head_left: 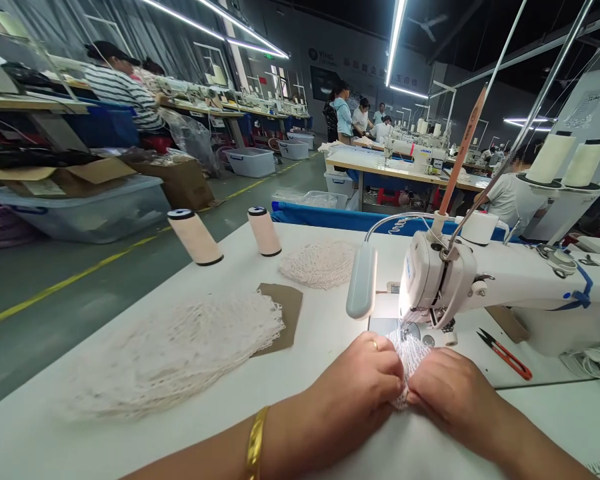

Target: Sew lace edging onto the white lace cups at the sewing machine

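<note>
A gathered piece of white lace (410,353) lies under the needle area of a white sewing machine (510,273), lit by the machine's lamp. My left hand (363,383), with a ring and a gold bracelet, is closed on the lace's left edge. On the other side, my right hand (453,387) pinches the lace's right edge, its fingertips close to the left ones. A large stack of lace pieces (180,353) rests on the white table to the left, partly over a brown card (286,317). Behind it sits a smaller lace pile (323,263).
Two thread cones (195,239) (264,232) stand at the table's far edge. Red-handled snips (505,355) lie right of the machine head. A grey lamp (361,280) hangs left of the needle. Beyond, people sit at other machines, and plastic bins (251,162) line the aisle.
</note>
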Motion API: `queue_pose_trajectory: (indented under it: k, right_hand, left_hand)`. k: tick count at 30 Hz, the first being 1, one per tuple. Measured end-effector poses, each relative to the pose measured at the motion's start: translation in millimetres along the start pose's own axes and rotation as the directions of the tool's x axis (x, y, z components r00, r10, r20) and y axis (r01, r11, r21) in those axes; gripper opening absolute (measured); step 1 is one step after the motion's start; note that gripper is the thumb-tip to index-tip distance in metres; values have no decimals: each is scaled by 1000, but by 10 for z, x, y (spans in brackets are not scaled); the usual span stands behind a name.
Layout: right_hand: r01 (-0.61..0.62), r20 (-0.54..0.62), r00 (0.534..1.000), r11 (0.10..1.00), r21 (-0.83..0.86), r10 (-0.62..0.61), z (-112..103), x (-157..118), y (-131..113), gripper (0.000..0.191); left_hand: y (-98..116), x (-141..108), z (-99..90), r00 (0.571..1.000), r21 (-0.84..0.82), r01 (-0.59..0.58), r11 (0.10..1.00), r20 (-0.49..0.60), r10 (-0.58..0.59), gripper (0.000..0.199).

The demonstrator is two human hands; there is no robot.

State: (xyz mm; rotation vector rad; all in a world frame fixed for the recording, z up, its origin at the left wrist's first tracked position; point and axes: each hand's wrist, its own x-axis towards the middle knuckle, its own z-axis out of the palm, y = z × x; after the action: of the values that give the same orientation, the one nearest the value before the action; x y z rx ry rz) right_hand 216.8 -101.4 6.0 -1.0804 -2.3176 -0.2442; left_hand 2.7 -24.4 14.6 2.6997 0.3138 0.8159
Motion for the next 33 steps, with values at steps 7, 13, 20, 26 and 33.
queue_pose_trajectory:
  k: [7,13,20,26,33]
  right_hand:
    - [-15,15,1000,1000,-13,16,-2,-4,26,46]
    - [-48,10,999,999,-25,49,21,14,69,41]
    - [-106,24,994,992,-70,108,79,0,183,34]
    - [-267,87,960,964,14,265,98,-34,154,19]
    - [-367,-1,930,928,61,367,156,40,70,23]
  left_hand:
    - [15,-15,28,998,3,-41,999,-47,41,22]
    - [-58,6,65,1000,34,6,999,-22,-5,26]
    - [-187,78,117,999,75,47,996,-22,-45,24]
    - [-254,193,52,969,-151,245,958,82,-235,19]
    - [-258,345,-91,867,-367,496,787,269,-420,38]
